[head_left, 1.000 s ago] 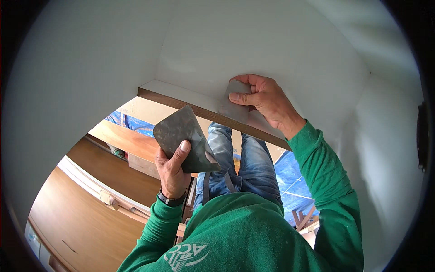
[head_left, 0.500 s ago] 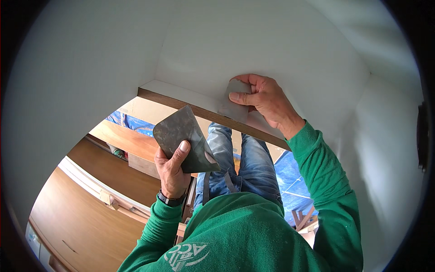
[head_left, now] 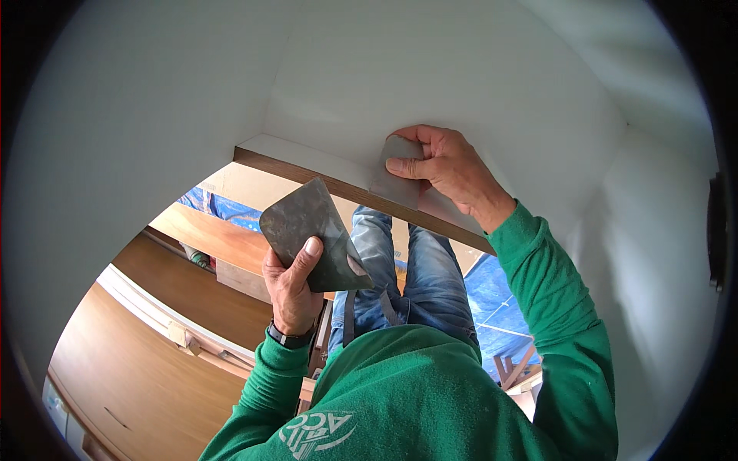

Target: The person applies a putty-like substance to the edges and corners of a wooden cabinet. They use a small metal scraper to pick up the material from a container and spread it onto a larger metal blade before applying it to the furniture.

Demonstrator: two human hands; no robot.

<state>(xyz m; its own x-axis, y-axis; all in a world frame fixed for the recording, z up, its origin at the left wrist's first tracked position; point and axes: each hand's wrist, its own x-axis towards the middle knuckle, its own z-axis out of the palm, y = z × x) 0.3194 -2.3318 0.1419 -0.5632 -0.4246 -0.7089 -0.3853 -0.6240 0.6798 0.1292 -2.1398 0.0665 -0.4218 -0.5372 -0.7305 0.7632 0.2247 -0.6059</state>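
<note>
- At the ledge, the right hand pinches a small grey blade, thumb on the near face, forefinger curled over the top edge; the other fingers are mostly hidden behind it.
- The blade stands over the white top near the front strip, its lower edge down at the ledge; whether it truly touches all along, I cannot tell.
- The left hand grips a larger dark plate by its lower left part, thumb flat on the face, the remaining fingers under it and mostly out of sight. The plate is tilted, below the ledge and in front of the jeans; a pale patch by its right edge could be paste or glare.
- The step in hand looks like working the ledge's surface with the blade, the plate held ready beside it. The next stroke would call for a steady blade angle and light, even pressure.
- The right wrist is nearly straight, with the forearm in its green sleeve slanting up and inward from the lower right.
- The left forearm rises from below, strap at the wrist, palm side turned up under the plate.
</note>
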